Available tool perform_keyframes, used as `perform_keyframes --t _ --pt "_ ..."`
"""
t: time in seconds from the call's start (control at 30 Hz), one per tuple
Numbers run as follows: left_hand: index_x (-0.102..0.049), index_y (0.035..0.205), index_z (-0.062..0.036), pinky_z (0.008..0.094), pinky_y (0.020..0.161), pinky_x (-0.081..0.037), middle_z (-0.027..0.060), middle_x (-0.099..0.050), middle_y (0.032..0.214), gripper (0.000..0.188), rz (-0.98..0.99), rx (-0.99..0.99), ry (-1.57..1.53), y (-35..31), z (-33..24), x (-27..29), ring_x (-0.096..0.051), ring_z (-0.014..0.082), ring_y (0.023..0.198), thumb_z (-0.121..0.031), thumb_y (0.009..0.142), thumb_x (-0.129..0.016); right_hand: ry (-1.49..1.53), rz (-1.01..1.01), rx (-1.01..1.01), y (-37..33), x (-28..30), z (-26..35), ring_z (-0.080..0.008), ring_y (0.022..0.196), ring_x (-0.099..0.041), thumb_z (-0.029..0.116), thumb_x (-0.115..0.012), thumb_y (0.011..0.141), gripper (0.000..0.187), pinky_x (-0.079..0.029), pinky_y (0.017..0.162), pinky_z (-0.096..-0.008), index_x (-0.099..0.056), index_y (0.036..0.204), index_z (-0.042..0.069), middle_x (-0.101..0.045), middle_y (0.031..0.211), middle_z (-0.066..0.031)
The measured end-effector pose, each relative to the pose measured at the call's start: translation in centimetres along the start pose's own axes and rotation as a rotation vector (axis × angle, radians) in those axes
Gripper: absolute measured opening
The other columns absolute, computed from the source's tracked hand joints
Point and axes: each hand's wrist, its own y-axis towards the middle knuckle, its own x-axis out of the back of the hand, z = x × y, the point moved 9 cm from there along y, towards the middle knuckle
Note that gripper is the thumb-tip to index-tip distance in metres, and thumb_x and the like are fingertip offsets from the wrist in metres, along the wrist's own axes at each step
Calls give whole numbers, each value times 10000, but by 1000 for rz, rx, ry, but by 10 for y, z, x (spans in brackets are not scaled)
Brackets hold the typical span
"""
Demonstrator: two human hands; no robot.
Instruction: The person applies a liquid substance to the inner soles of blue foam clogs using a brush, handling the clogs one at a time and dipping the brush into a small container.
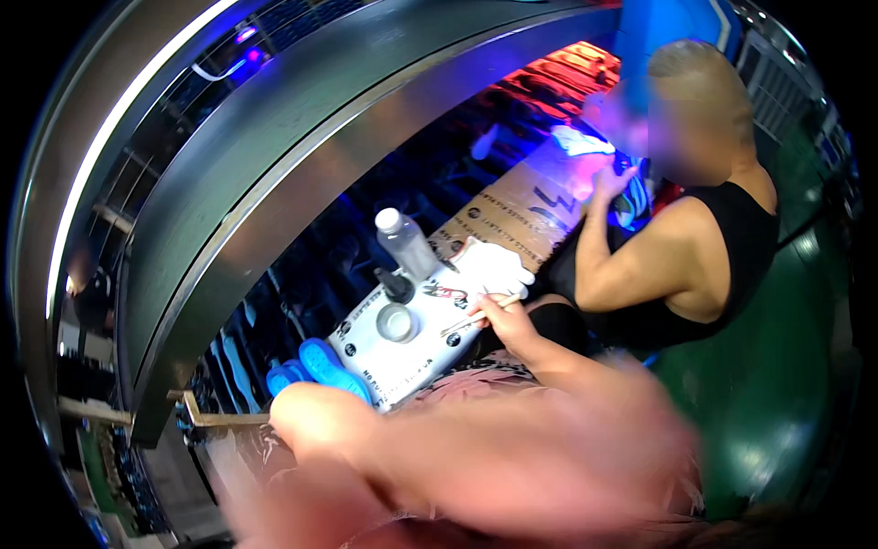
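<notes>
The right hand point(505, 318) is closed in a pinch around a thin pale stick point(480, 314), something like a small brush or wooden applicator, though it is too slim to tell which. The stick lies nearly flat over the near edge of the white work board point(402, 366), its long axis running from upper right, where the fingers grip it, down to lower left, so its free tip points toward the round metal tin point(396, 322) sitting on the board. The tip stops short of the tin, just beside it. The left hand cannot be made out: only a blurred forearm and elbow point(311, 416) show, near the board's lower left corner, so whether those fingers are spread or closed I cannot tell. A clear plastic bottle with a white cap point(405, 240) stands upright at the board's far edge, and a small dark bottle point(395, 285) stands between it and the tin. A white cloth or glove point(498, 267) lies on the board just beyond the right hand. Blue shoe soles point(325, 364) sit just off the board's left edge. Farther along the same bench, beyond the board, another person in a black sleeveless top point(732, 247) works with their own hand point(611, 181) on something under violet light.
</notes>
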Motion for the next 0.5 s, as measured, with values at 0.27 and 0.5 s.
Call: perform_keyframes --t 0.27,0.5 --pt "-58 1428 -90 488 1111 -112 245 -105 1475 784 -322 386 -49 -68 61 22 -83 347 1385 -593 876 -300 -73 39 -61 3 -10 -7 -86 603 -529 245 -474 950 343 -421 578 -214 -645 797 -10 -614 699 -41" --pt "-207 1434 -62 505 1110 -97 220 -104 1484 641 -485 642 -50 -109 81 29 -73 324 1390 -481 952 -256 -56 109 16 12 -26 -9 -68 604 -531 250 -482 947 315 -420 572 -209 -652 812 22 -609 717 -17"
